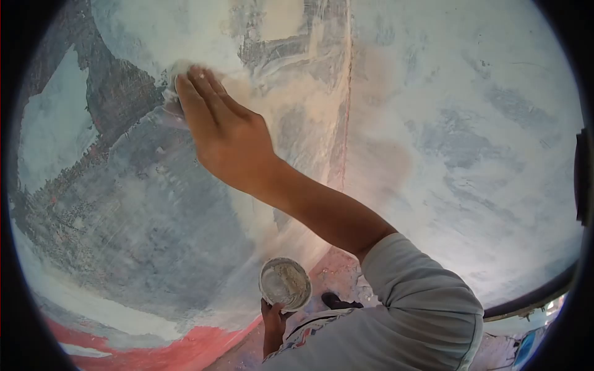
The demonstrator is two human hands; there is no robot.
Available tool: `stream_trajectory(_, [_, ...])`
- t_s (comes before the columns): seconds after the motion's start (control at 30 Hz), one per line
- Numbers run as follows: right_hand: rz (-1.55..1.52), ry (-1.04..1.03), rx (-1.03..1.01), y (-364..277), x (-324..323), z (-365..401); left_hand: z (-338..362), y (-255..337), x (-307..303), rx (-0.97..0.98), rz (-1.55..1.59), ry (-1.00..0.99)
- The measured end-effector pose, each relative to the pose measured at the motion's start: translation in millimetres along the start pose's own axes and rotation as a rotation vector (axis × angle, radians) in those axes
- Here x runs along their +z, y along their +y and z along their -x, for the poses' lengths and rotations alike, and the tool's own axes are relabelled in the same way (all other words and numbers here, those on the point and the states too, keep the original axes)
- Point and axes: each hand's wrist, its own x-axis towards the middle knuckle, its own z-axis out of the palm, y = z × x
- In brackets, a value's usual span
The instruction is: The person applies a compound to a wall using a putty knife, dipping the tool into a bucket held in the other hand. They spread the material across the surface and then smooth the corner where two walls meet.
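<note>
Up at the wall (161, 198), my right hand (226, 133) presses its outstretched, close-set fingers over a thin, pale putty scraper (175, 112). Most of the scraper is hidden under the hand; only an edge shows to the left of the fingers. Whitish putty is smeared on the wall around the fingertips. Low in the view, my left hand (274, 314) grips a round bowl (286, 284) by its near rim. Grey-white putty coats the inside of the bowl, which is held near my body.
A vertical corner line (348, 93) divides this wall from a second whitish wall (470, 154) on the right. Red paint (204, 346) runs along the wall's bottom. My dark shoe (337, 301) stands on the floor near the corner. A blue object (526, 347) shows at the lower right.
</note>
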Motion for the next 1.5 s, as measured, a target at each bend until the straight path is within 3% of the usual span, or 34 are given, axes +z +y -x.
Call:
stream_trajectory(0.07, [-0.431, -0.093, 0.105, 16.6, -28.8, 5.3, 5.8, 3.1, -4.0, 0.009, 0.006, 0.011])
stream_trajectory(0.1, [-0.514, -0.159, 0.271, 35.8, -46.9, 3.3, 4.6, 5.0, -3.7, 0.021, 0.013, 0.012])
stream_trajectory(0.13, [-0.437, -0.06, 0.292, 65.2, -45.7, 5.9, 6.3, 6.9, -3.8, 0.027, 0.018, 0.013])
stream_trajectory(0.17, [-0.282, -0.126, 0.466, 91.9, -54.4, -4.2, 9.1, 8.5, -3.2, 0.029, 0.034, 0.008])
stream_trajectory(0.27, [0.112, -0.053, 0.456, 183.0, -41.9, -30.5, 9.6, 6.4, -6.4, 0.024, 0.048, 0.016])
stream_trajectory(0.37, [0.211, -0.115, 0.467, 216.1, -22.4, -36.1, 17.1, 9.9, -3.2, 0.019, 0.028, 0.038])
stream_trajectory(0.47, [0.078, -0.052, 0.386, 149.8, -13.1, -42.4, 9.3, 15.3, -2.2, 0.031, 0.013, 0.03])
stream_trajectory(0.53, [-0.006, -0.237, 0.423, 81.9, -21.9, -44.9, 0.9, 13.3, -5.0, 0.032, 0.004, 0.015])
stream_trajectory(0.67, [-0.264, -0.039, 0.072, 7.8, -14.4, -9.8, -8.9, -2.7, -8.8, 0.017, -0.008, -0.01])
stream_trajectory(0.77, [-0.472, -0.183, 0.072, 38.8, -40.3, -0.4, -5.9, -5.6, -11.2, 0.019, -0.022, -0.015])
stream_trajectory(0.8, [-0.395, -0.297, 0.276, 59.5, -57.1, 0.9, -4.3, -3.4, -8.8, 0.004, 0.0, -0.022])
stream_trajectory(0.83, [-0.301, -0.195, 0.408, 84.6, -56.5, -2.0, -2.6, -1.5, -5.0, -0.012, 0.025, -0.031])
stream_trajectory(0.87, [-0.217, -0.116, 0.408, 115.1, -55.4, -10.4, 2.0, 2.8, 1.1, -0.006, 0.03, -0.028])
stream_trajectory(0.97, [0.137, -0.084, 0.523, 204.1, -32.7, -9.0, 6.7, 4.1, 3.8, 0.007, 0.005, -0.003])
stream_trajectory(1.07, [0.143, -0.066, 0.36, 193.4, -22.4, -10.0, 8.4, 3.9, -0.7, 0.019, -0.019, -0.002])
stream_trajectory(1.1, [0.075, -0.119, 0.424, 161.1, -23.2, -13.8, 4.8, 2.2, -3.5, 0.024, -0.016, -0.005])
stream_trajectory(1.17, [0.019, -0.188, 0.27, 104.3, -23.0, 0.2, 3.0, -3.2, -12.9, 0.004, 0.057, 0.014])
stream_trajectory(1.2, [0.005, -0.108, 0.135, 77.9, -14.5, 17.6, 2.8, -1.6, -9.1, -0.002, 0.059, 0.015])
stream_trajectory(1.3, [-0.24, -0.143, 0.004, 27.1, -35.8, 34.6, -1.7, -4.1, -10.3, 0.013, -0.011, 0.038])
stream_trajectory(1.33, [-0.238, -0.144, 0.006, 32.8, -44.2, 37.2, -1.6, -5.2, -9.7, 0.01, -0.013, 0.038])
stream_trajectory(1.4, [-0.453, -0.381, 0.209, 58.8, -73.3, 44.1, -3.7, -2.6, -9.5, -0.017, 0.009, 0.002])
stream_trajectory(1.5, [-0.233, -0.131, 0.439, 154.6, -74.2, 46.5, 2.0, 3.2, -1.5, -0.008, 0.061, -0.003])
